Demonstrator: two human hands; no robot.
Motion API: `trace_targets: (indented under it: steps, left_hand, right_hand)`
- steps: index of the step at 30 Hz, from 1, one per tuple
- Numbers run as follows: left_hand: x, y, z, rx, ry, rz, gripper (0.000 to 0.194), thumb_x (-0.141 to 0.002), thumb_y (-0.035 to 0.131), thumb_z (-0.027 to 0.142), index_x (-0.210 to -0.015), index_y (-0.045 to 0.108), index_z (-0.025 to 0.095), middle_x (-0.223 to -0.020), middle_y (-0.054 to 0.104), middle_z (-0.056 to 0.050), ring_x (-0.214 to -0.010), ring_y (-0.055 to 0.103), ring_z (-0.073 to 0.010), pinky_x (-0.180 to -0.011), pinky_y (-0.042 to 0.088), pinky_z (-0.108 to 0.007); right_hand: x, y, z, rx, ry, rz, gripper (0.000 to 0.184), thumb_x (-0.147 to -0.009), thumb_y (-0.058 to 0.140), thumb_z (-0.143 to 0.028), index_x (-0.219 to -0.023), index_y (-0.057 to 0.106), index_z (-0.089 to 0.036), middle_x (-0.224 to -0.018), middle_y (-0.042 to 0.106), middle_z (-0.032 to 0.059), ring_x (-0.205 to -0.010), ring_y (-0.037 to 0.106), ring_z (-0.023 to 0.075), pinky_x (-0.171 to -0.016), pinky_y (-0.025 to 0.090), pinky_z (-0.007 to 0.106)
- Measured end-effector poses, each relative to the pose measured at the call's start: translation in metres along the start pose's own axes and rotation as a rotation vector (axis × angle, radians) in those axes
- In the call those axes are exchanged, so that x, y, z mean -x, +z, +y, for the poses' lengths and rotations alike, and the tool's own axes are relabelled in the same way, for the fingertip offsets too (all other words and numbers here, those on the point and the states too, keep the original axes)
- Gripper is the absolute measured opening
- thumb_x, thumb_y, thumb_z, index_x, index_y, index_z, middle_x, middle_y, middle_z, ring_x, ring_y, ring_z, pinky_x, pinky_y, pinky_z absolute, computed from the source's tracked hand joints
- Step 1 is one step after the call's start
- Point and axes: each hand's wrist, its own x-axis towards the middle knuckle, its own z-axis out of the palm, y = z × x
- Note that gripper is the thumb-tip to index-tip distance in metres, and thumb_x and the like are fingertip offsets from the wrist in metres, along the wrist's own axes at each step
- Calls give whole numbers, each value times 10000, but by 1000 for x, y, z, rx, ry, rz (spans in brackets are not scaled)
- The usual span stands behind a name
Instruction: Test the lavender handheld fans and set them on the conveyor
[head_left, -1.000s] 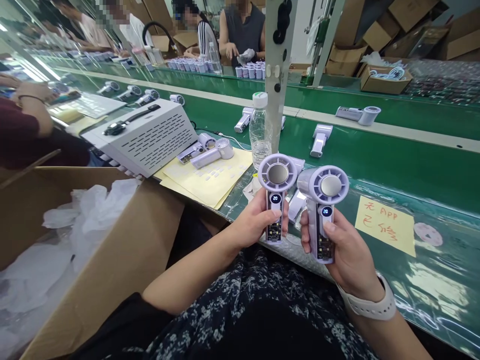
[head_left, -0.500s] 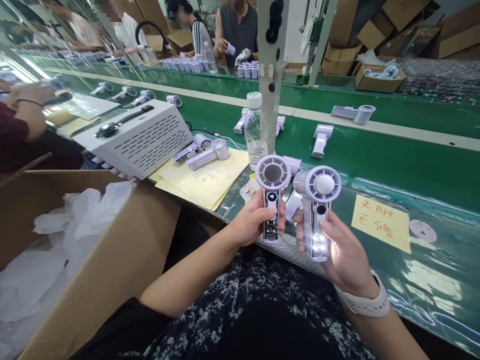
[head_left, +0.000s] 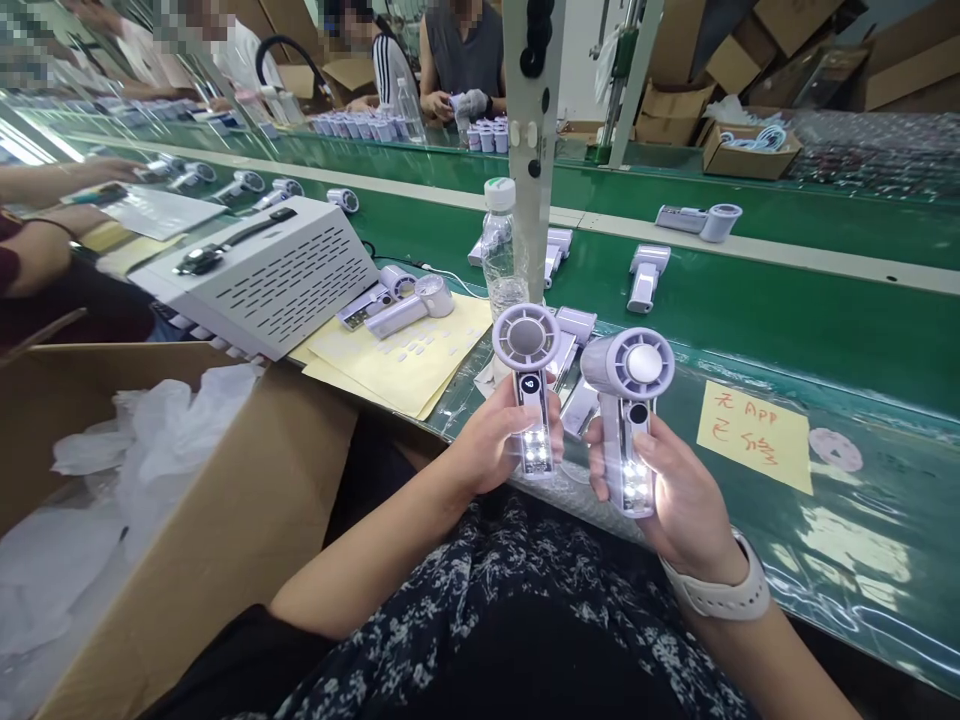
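My left hand (head_left: 491, 440) is wrapped round the handle of a lilac handheld fan (head_left: 527, 338), thumb on the handle's front. A small round display glows below its head, and white lights shine low in the handle. To the right, my right hand (head_left: 686, 500) grips a second handheld fan (head_left: 643, 362), also lilac, with its handle lights lit and its round display dark. Both fans are held upright, side by side and apart. Behind them more fans (head_left: 576, 325) lie on the bench, partly hidden by the two I hold.
A water bottle (head_left: 499, 240) stands by a metal post (head_left: 531, 150). Left are a vented metal box (head_left: 277, 280), yellow paper (head_left: 405, 365) with fans, and a carton (head_left: 300, 460) of plastic bags. A handwritten note (head_left: 756, 430) lies right. Co-workers sit across and at left.
White lights have come on in the left fan's handle, and its display reads differently. Both hands stay close to where they were. The co-worker at left has reached forward.
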Motion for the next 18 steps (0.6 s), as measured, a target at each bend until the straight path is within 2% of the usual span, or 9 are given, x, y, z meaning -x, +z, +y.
trace_targets:
  steps: [4,9,12,15,18]
  left_hand:
    - [2,2,1,-9,50,-61,494,-754,807,255,-1148,513,205,-919,605,22,-684,641,-121,-608,545,-275]
    - [2,1,-3,-152,72,-43,439,-799,803,324,-1094,506,194,-924,664,-19,-722,680,-156,-663,569,-305]
    - [4,2,-4,-236,55,-10,464,-804,815,355,-1081,481,190,-1077,675,-71,-789,721,-181,-710,595,-327]
    - [6,4,-1,-275,7,3,572,-789,843,402,-1136,435,203,-1155,662,-95,-783,742,-195,-692,596,-327]
    - [6,6,-1,-241,-27,-9,729,-737,880,478,-1201,374,232,-1009,683,-42,-697,729,-192,-635,587,-321]
  right_hand:
    - [1,-3,1,-44,32,12,200,-934,634,-384,-978,700,-200,-915,702,58,-610,618,153,-500,520,272]
    - [0,-5,2,-69,35,14,219,-929,649,-414,-962,683,-200,-843,708,50,-570,627,149,-487,523,262]
    - [-1,-4,1,-89,3,33,265,-935,645,-486,-997,653,-228,-841,718,39,-544,622,153,-468,519,267]
    - [0,-5,0,-124,27,9,392,-926,624,-598,-956,683,-212,-794,711,43,-534,621,156,-493,539,277]
    - [1,-6,0,-173,89,-15,501,-915,610,-654,-879,745,-173,-816,714,66,-621,659,172,-590,586,286]
